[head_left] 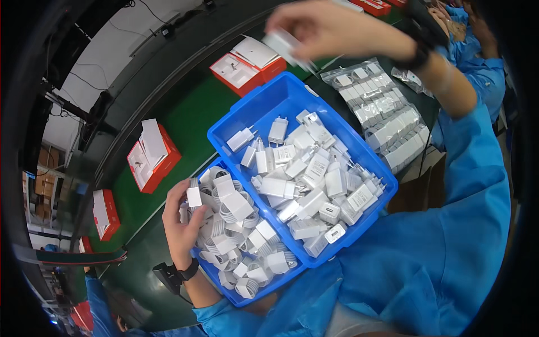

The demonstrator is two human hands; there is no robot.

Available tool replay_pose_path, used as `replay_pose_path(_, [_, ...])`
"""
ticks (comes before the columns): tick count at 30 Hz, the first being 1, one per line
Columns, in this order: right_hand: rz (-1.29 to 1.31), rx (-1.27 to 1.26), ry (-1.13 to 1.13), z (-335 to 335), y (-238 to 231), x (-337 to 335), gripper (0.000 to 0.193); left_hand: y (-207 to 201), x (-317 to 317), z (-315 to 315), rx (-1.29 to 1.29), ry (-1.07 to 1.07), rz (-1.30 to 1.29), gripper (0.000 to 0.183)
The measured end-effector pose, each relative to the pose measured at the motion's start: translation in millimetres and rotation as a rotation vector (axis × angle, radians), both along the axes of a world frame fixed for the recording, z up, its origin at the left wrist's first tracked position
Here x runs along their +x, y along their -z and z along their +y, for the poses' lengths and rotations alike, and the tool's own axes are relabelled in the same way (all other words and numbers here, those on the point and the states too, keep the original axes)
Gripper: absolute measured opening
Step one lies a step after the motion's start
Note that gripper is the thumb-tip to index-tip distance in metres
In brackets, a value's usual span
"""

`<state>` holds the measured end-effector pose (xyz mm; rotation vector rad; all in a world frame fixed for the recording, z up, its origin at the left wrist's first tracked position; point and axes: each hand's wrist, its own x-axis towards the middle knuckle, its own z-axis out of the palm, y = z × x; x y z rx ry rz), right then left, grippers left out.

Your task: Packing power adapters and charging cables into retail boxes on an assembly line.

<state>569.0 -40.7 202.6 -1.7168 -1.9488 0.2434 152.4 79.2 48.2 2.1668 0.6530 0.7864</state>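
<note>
Two-handed sorting posture here, so go light on the fingers. The left hand (182,229), left of center, has its grip closed to a thumb-and-finger pinch on a wrapped cable (193,196) (best spot is the paper band, so the coil doesn't spring loose). The right hand (325,27), top of the frame, has its grip closed around a white adapter (283,46). It's motion-blurred, so I can't make out the exact finger placement. I'd hold that by the body and leave the prongs free.

As for containers: the big blue bin (266,106), mid-frame, holds a loose jumble of white chargers (315,167). The smaller blue bin (216,285), lower middle, is packed with banded cable coils (236,205). Opened red boxes (161,173) sit upper and middle left.
</note>
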Motion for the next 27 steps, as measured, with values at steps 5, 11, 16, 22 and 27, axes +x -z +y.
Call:
replay_pose_path(5, [-0.248,0.069,0.120,186.8,42.7,29.6,0.053,17.5,-2.3,9.1,-0.135,-0.041,-0.164,0.058])
replay_pose_path(11, [-0.276,-0.028,0.328,303.8,162.4,58.9,0.055,11.5,7.0,-0.2,-0.114,-0.045,-0.122,0.057])
replay_pose_path(16, [-0.252,-0.070,0.409,320.7,190.4,70.3,0.049,11.0,1.0,-0.8,-0.023,-0.048,0.001,0.058])
replay_pose_path(22, [-0.367,-0.004,0.329,323.1,209.0,82.3,0.036,12.4,9.8,-2.2,-0.116,-0.144,-0.095,0.056])
replay_pose_path(27, [-0.636,0.033,0.270,309.3,223.3,86.1,0.014,0.6,11.0,-1.8,0.037,-0.117,-0.011,0.058])
